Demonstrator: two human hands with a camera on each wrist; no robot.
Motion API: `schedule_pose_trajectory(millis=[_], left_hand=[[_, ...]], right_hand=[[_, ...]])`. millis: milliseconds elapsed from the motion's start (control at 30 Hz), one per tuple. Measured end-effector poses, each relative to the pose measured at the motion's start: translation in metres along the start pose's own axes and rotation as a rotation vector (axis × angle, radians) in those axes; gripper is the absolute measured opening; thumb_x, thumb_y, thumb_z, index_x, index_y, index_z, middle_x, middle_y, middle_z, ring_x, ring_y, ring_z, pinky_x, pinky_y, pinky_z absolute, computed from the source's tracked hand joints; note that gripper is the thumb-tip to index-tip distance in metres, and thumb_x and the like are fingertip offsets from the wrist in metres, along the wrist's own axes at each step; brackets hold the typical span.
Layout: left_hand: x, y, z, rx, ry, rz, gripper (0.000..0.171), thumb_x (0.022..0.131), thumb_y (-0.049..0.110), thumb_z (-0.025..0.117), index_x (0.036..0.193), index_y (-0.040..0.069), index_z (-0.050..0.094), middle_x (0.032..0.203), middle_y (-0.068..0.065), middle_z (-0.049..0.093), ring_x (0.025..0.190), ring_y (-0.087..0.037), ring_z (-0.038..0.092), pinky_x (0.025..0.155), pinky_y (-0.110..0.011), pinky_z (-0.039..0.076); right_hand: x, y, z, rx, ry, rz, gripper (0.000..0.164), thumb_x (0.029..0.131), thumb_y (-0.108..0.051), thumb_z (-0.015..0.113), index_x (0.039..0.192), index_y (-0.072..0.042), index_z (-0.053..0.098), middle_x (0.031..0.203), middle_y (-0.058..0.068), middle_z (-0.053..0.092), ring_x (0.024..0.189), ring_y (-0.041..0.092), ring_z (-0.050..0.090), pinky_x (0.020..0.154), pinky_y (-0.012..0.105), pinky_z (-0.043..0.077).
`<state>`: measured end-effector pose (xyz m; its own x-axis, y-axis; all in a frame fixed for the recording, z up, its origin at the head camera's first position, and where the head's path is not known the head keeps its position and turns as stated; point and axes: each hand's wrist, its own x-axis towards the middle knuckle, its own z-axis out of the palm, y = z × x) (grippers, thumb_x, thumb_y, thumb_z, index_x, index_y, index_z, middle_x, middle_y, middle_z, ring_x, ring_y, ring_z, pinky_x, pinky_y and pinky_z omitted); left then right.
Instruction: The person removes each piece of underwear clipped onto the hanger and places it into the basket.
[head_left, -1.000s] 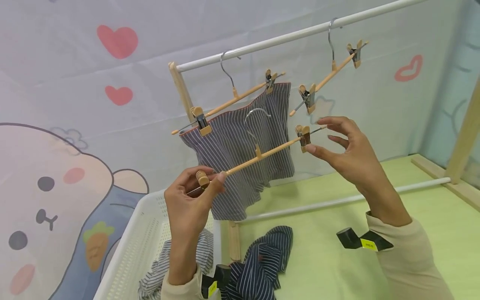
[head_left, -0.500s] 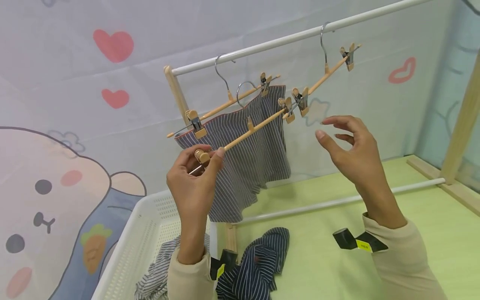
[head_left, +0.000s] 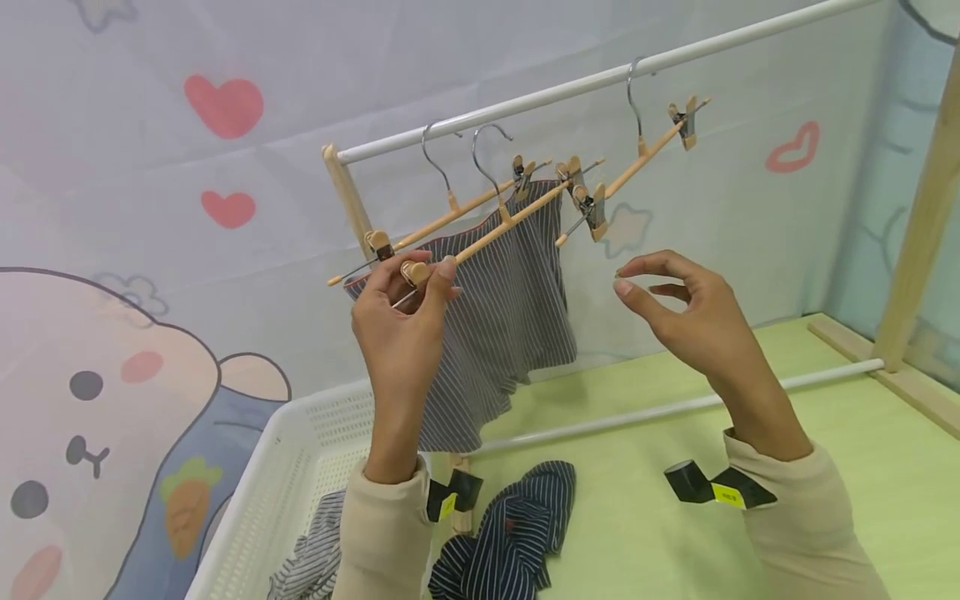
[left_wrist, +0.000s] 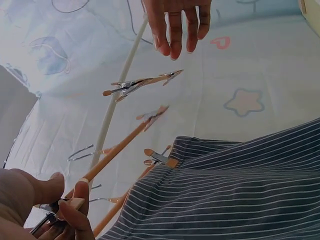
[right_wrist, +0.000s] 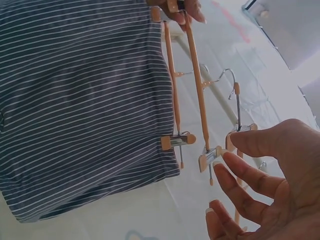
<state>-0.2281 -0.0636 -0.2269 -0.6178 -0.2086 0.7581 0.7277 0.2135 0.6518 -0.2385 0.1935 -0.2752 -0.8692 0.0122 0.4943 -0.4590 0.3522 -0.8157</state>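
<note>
My left hand [head_left: 401,325] pinches a bare wooden clip hanger [head_left: 525,215] at one end, beside its near clip. The hanger's metal hook [head_left: 486,154] points up just below the white rail [head_left: 555,97], and its far clip overlaps another hanger's clip in the head view. Behind it, a dark striped garment [head_left: 510,325] hangs from a second clip hanger [head_left: 427,231] on the rail. Held in the air to the right, my right hand [head_left: 686,321] has relaxed, bent fingers with nothing in them. In the right wrist view its fingers [right_wrist: 250,172] overlap the held hanger's far clip [right_wrist: 210,157].
A third clip hanger [head_left: 648,162], bare, hangs farther right on the rail. At lower left a white basket [head_left: 255,467] holds a light striped cloth [head_left: 315,546]. A crumpled dark striped garment [head_left: 510,533] lies on the green surface [head_left: 637,517]. The rack's lower bar [head_left: 600,423] crosses behind.
My right hand has let go of the hanger's far clip, and its thumb and forefinger have drawn closer together. My left hand has raised the hanger, bringing its hook up near the rail.
</note>
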Motion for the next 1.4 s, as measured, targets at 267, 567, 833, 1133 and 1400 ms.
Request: schedule_pose_trajectory(millis=[267, 567, 833, 1133, 1400], left_hand=[[0.014, 0.006, 0.011, 0.036, -0.044, 0.015, 0.032, 0.090, 0.021, 0.064, 0.111, -0.002, 0.058, 0.093, -0.019, 0.069, 0.072, -0.017, 0.066, 0.068, -0.032, 0.056], [0.024, 0.014, 0.030, 0.133, -0.120, -0.020, 0.033, 0.094, 0.022, 0.059, 0.119, 0.001, 0.055, 0.102, -0.011, 0.068, 0.077, -0.011, 0.065, 0.059, -0.027, 0.048], [0.025, 0.018, 0.044, 0.150, -0.121, -0.002, 0.032, 0.094, 0.022, 0.058, 0.119, 0.002, 0.054, 0.104, -0.009, 0.067, 0.077, -0.012, 0.065, 0.052, -0.025, 0.045], [0.024, 0.015, 0.044, 0.171, -0.106, -0.001, 0.034, 0.095, 0.023, 0.056, 0.121, 0.001, 0.053, 0.101, -0.010, 0.069, 0.076, -0.007, 0.064, 0.050, -0.024, 0.043], [0.027, 0.017, 0.050, 0.173, -0.146, -0.010, 0.036, 0.095, 0.023, 0.055, 0.125, 0.003, 0.052, 0.107, -0.009, 0.068, 0.078, -0.009, 0.064, 0.054, -0.026, 0.047]], right_hand=[[0.001, 0.002, 0.001, -0.028, -0.021, 0.000, 0.037, 0.089, -0.044, 0.060, 0.114, -0.016, 0.061, 0.131, 0.000, 0.050, 0.115, 0.029, 0.046, 0.075, 0.044, 0.046], [0.001, 0.003, 0.002, -0.045, -0.042, -0.012, 0.036, 0.090, -0.044, 0.059, 0.112, -0.016, 0.061, 0.128, 0.002, 0.051, 0.114, 0.029, 0.046, 0.076, 0.045, 0.047], [0.000, 0.003, 0.000, -0.040, -0.051, 0.004, 0.039, 0.089, -0.046, 0.059, 0.113, -0.015, 0.060, 0.131, 0.005, 0.049, 0.116, 0.030, 0.043, 0.086, 0.050, 0.043], [-0.001, 0.001, 0.000, -0.069, -0.069, 0.024, 0.040, 0.089, -0.045, 0.059, 0.115, -0.014, 0.060, 0.134, 0.008, 0.048, 0.118, 0.033, 0.042, 0.088, 0.053, 0.043], [-0.001, 0.002, 0.000, -0.091, -0.052, 0.010, 0.039, 0.089, -0.046, 0.059, 0.113, -0.016, 0.061, 0.132, 0.007, 0.050, 0.117, 0.030, 0.044, 0.088, 0.051, 0.043]])
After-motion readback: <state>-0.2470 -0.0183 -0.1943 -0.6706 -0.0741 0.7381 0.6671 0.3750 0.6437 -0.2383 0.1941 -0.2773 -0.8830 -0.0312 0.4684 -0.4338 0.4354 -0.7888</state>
